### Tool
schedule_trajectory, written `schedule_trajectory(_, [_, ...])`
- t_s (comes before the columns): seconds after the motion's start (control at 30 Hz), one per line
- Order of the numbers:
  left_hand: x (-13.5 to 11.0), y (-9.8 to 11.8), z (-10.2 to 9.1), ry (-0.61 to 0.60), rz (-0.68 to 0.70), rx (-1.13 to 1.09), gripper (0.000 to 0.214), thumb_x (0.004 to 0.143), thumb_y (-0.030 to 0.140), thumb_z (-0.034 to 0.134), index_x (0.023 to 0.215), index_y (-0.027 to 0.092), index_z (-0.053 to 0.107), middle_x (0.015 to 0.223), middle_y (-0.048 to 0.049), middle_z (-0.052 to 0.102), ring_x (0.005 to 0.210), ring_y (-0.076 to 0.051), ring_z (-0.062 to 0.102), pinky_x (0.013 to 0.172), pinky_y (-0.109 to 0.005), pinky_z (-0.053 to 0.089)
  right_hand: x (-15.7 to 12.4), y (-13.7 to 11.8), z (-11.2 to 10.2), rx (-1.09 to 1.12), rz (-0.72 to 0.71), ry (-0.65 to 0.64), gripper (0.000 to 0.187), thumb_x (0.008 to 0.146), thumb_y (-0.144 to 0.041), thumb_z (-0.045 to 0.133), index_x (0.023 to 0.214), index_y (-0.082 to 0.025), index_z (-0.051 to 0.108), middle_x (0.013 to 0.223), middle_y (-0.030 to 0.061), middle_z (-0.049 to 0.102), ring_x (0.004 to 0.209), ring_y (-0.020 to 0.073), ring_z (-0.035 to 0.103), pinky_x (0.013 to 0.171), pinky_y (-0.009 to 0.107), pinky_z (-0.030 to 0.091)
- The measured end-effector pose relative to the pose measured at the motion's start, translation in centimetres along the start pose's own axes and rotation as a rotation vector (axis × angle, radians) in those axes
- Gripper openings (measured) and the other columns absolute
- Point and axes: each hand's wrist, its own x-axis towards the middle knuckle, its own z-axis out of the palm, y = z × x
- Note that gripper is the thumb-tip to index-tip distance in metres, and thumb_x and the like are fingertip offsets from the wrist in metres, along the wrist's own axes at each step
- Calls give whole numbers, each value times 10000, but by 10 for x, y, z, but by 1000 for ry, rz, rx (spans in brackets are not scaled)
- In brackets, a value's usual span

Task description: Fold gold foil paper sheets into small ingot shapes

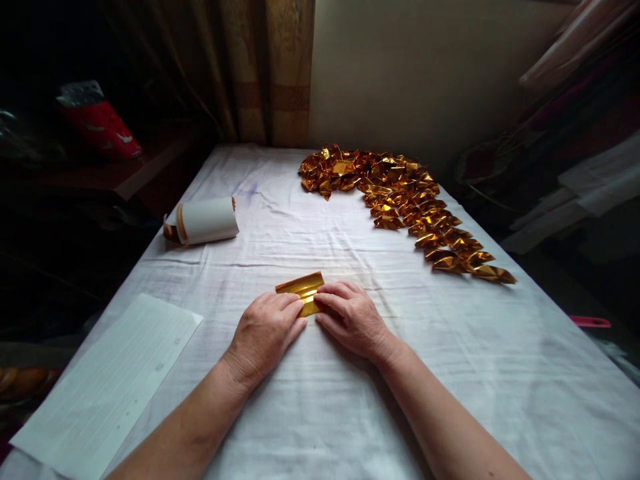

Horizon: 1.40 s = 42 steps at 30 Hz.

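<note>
- Where both arms reach in from the near edge in the head view, the gold foil sheet (301,285) lies between the hands, near the middle of the white cloth (320,407); creases run along its length, and its far edge slants up to the right.
- The left hand (267,325) has its fingers bent together and nearly closed, the thumb drawn in close; it has hold of the foil at the near left part.
- The right hand (354,317) is curled likewise, fingertips and thumb gathered at the foil's right end; how firmly either hand presses, I cannot tell.
- Judging by the creases and the gathered fingertips, the step in hand looks like folding the foil; the next move seems to call for even pressure from both hands, so that the crease runs straight and the thin sheet does not slip or tear.
- Beyond, to the right, spreads a long cluster of folded gold pieces (345,167), well apart from the hands; to the left lie a white roll (209,221) on its side and, nearer, a lined paper sheet (113,380), flat on the cloth.
</note>
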Motion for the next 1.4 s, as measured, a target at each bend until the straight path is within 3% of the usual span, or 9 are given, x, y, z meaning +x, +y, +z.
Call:
schedule_trajectory(0.17, [-1, 1, 2, -10, -26, -13, 189, 866, 312, 672, 1017, 203, 643, 1053, -51, 708, 950, -227, 637, 875, -374, 480, 5, -1, -1, -37, 14, -34, 208, 902, -276, 614, 1086, -214, 689, 1101, 82, 681, 1002, 228, 595, 899, 405, 481])
schedule_trajectory(0.43, [5, 3, 4, 6, -5, 86, 59, 902, 242, 602, 877, 200, 635, 906, -31, 697, 841, -206, 628, 852, -377, 474, 4, 3, -1, -39, -13, -34, 256, 870, -296, 664, 1118, -237, 671, 1116, 83, 669, 1002, 236, 589, 897, 412, 478])
schedule_trajectory(0.6, [5, 2, 3, 57, 25, 109, 84, 921, 214, 568, 898, 198, 647, 901, -28, 710, 823, -197, 640, 869, -374, 471, 6, 4, 0, -41, -10, -31, 191, 875, -303, 666, 1056, -246, 689, 1073, 72, 668, 986, 221, 594, 897, 392, 472])
schedule_trajectory(0.73, [6, 2, 0, 24, 7, 58, 100, 879, 297, 656, 930, 213, 638, 949, -13, 719, 871, -202, 647, 863, -364, 473, 11, 2, 2, -88, -11, -27, 151, 904, -306, 634, 1025, -240, 696, 1054, 73, 675, 978, 216, 600, 891, 372, 465])
schedule_trajectory(0.87, [7, 2, 0, 12, 1, 79, 98, 869, 272, 665, 931, 207, 625, 953, -19, 722, 870, -203, 655, 863, -368, 475, 11, 6, 4, -73, -6, 10, 146, 923, -269, 594, 1016, -237, 701, 1043, 72, 684, 959, 207, 610, 876, 356, 470])
schedule_trajectory(1.1, [6, 2, 2, 25, 3, 82, 87, 878, 244, 642, 952, 200, 627, 976, -26, 729, 877, -208, 664, 923, -392, 467, 1, 19, -3, -88, 151, 122, 270, 830, -72, 517, 940, -239, 699, 1072, 51, 695, 1001, 223, 598, 870, 372, 451])
schedule_trajectory(1.4, [6, -2, 2, -11, -66, 50, 201, 834, 309, 716, 977, 198, 630, 993, -47, 722, 917, -232, 646, 876, -381, 480, -1, 8, -8, -40, 185, 24, 201, 851, -214, 598, 1039, -242, 662, 1213, 69, 647, 1125, 245, 569, 927, 408, 421])
